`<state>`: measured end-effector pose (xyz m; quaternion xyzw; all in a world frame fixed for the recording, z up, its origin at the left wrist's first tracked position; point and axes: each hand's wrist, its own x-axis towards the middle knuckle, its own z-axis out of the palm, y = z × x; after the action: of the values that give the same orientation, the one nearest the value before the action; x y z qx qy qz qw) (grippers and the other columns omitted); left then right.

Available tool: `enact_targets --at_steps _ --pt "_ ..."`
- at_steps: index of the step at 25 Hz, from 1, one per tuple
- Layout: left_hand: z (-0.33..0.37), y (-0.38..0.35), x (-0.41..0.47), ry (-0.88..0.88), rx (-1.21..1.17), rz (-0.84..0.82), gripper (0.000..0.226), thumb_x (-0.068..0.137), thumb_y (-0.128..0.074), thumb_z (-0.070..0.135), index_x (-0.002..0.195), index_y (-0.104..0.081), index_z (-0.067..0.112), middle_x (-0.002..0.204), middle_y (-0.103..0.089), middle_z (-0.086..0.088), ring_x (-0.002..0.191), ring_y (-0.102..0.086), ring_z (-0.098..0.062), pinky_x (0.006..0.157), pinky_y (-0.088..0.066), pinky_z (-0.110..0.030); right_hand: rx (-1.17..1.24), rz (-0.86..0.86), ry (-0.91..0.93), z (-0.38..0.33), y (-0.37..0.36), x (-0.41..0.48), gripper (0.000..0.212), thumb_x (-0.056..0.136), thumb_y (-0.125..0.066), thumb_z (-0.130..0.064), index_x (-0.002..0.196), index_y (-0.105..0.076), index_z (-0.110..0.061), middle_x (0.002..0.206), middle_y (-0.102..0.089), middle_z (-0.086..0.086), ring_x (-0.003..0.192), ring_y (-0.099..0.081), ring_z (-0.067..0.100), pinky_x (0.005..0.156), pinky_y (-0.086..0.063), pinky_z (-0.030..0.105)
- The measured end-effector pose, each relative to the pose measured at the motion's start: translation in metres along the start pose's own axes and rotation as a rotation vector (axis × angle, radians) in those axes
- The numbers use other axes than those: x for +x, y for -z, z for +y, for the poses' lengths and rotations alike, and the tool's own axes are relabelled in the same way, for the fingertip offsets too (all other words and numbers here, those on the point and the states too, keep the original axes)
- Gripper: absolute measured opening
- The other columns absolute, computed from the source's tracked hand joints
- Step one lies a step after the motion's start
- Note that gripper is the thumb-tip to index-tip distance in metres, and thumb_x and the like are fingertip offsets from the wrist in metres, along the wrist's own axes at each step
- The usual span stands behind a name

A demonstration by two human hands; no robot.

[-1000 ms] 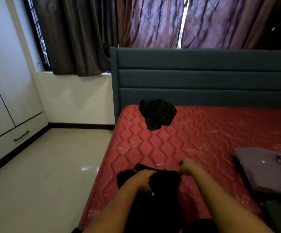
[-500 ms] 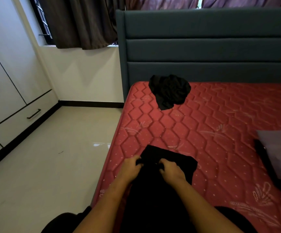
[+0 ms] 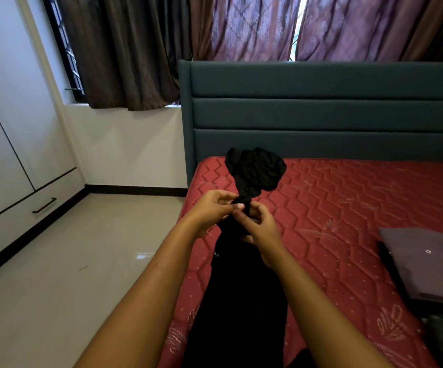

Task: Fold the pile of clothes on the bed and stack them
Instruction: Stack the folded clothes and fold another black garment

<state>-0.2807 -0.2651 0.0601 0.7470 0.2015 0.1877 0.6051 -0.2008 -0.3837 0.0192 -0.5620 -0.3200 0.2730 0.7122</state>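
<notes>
A long black garment [image 3: 244,301] hangs from both my hands over the left edge of the red mattress [image 3: 347,208]. My left hand [image 3: 212,208] and my right hand [image 3: 257,224] pinch its bunched top edge close together, lifted off the bed. A crumpled black garment [image 3: 257,171] lies further back near the headboard, partly behind my hands. A folded grey garment [image 3: 427,264] with small snaps lies on the mattress at the right.
A dark teal headboard [image 3: 321,115] stands behind the bed, with curtains [image 3: 241,27] above it. White wardrobe doors and a drawer [image 3: 29,208] line the left wall. Pale tiled floor [image 3: 69,274] lies to the left of the bed.
My hands have raised the black garment's top edge off the mattress and gathered it into a bunch. The view has tilted up.
</notes>
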Motion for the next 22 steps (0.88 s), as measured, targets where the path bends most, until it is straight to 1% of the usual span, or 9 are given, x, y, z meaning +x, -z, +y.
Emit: enact_targets --at_steps 3,5,8,11,14,17,18,20,22 --pt "0.018 -0.002 -0.014 -0.025 0.095 0.091 0.024 0.086 -0.070 0.017 0.100 -0.066 -0.002 0.075 -0.064 -0.005 0.065 -0.060 -0.013 0.052 -0.047 -0.017 -0.200 0.008 0.067 -0.025 0.004 -0.003 0.010 0.094 -0.058 -0.009 0.089 -0.058 -0.017 0.075 -0.057 -0.005 0.076 -0.063 0.011 0.057 -0.049 0.017" --pt "0.034 0.003 -0.017 -0.035 0.232 0.131 0.019 0.084 -0.073 0.020 0.091 -0.068 0.004 0.075 -0.065 -0.007 0.067 -0.061 -0.017 0.058 -0.051 -0.024 -0.199 0.039 0.096 -0.046 0.012 0.000 0.014 0.096 -0.052 -0.007 0.088 -0.054 -0.018 0.079 -0.053 -0.004 0.076 -0.055 0.009 0.061 -0.045 0.020" --pt "0.060 0.014 -0.012 -0.008 0.458 0.474 0.014 0.083 -0.067 0.019 0.084 -0.063 0.006 0.081 -0.062 -0.013 0.082 -0.063 -0.030 0.072 -0.052 -0.037 0.054 0.059 0.200 -0.077 0.011 0.002 0.018 0.100 -0.043 -0.007 0.104 -0.053 -0.021 0.101 -0.057 -0.001 0.091 -0.055 0.009 0.075 -0.044 0.023" --pt "0.071 0.029 -0.003 0.072 0.283 0.659 0.026 0.076 -0.053 0.013 0.102 -0.052 0.009 0.095 -0.059 -0.011 0.085 -0.062 -0.033 0.076 -0.057 -0.042 0.366 0.154 0.338 -0.108 0.005 -0.001 0.021 0.102 -0.039 -0.007 0.108 -0.051 -0.022 0.103 -0.059 -0.001 0.092 -0.058 0.010 0.078 -0.049 0.020" --pt "0.060 0.055 0.017 0.137 -0.157 0.697 0.040 0.071 -0.047 0.004 0.111 -0.049 0.005 0.110 -0.061 -0.020 0.079 -0.068 -0.035 0.060 -0.059 -0.045 0.413 0.135 0.427 -0.132 0.002 -0.004 0.020 0.104 -0.037 -0.012 0.107 -0.051 -0.026 0.101 -0.058 -0.001 0.090 -0.058 0.010 0.085 -0.048 0.027" --pt "0.069 0.053 0.006 0.229 -0.426 0.722 0.022 0.088 -0.038 -0.002 0.104 -0.053 -0.001 0.096 -0.062 -0.019 0.070 -0.063 -0.028 0.040 -0.050 -0.028 -0.041 0.233 0.412 -0.114 0.003 0.013 0.016 0.103 -0.040 -0.021 0.116 -0.048 -0.026 0.109 -0.056 -0.002 0.102 -0.054 0.012 0.096 -0.042 0.031" --pt "0.075 0.051 0.002 0.251 -0.522 0.704 0.020 0.093 -0.034 -0.001 0.099 -0.053 0.002 0.087 -0.059 -0.017 0.067 -0.059 -0.026 0.043 -0.051 -0.029 -0.194 0.203 0.381 -0.101 0.010 0.024 0.017 0.103 -0.042 -0.023 0.119 -0.048 -0.023 0.110 -0.056 -0.002 0.104 -0.053 0.014 0.096 -0.042 0.031" --pt "0.094 0.054 0.006 0.266 -0.652 0.663 0.026 0.098 -0.029 0.003 0.086 -0.051 0.008 0.078 -0.056 -0.015 0.065 -0.055 -0.026 0.071 -0.054 -0.038 -0.418 -0.117 0.097 -0.093 0.032 0.045 0.017 0.097 -0.053 -0.029 0.112 -0.050 -0.022 0.102 -0.055 -0.001 0.097 -0.055 0.017 0.082 -0.047 0.031" --pt "0.127 0.062 0.024 0.145 -0.699 0.606 0.028 0.099 -0.031 0.005 0.081 -0.050 0.012 0.083 -0.057 -0.013 0.068 -0.055 -0.024 0.088 -0.050 -0.044 -0.848 -0.369 -0.133 -0.127 0.056 0.072 0.039 0.083 -0.074 -0.022 0.115 -0.051 -0.024 0.108 -0.060 -0.001 0.093 -0.060 0.015 0.076 -0.052 0.031"
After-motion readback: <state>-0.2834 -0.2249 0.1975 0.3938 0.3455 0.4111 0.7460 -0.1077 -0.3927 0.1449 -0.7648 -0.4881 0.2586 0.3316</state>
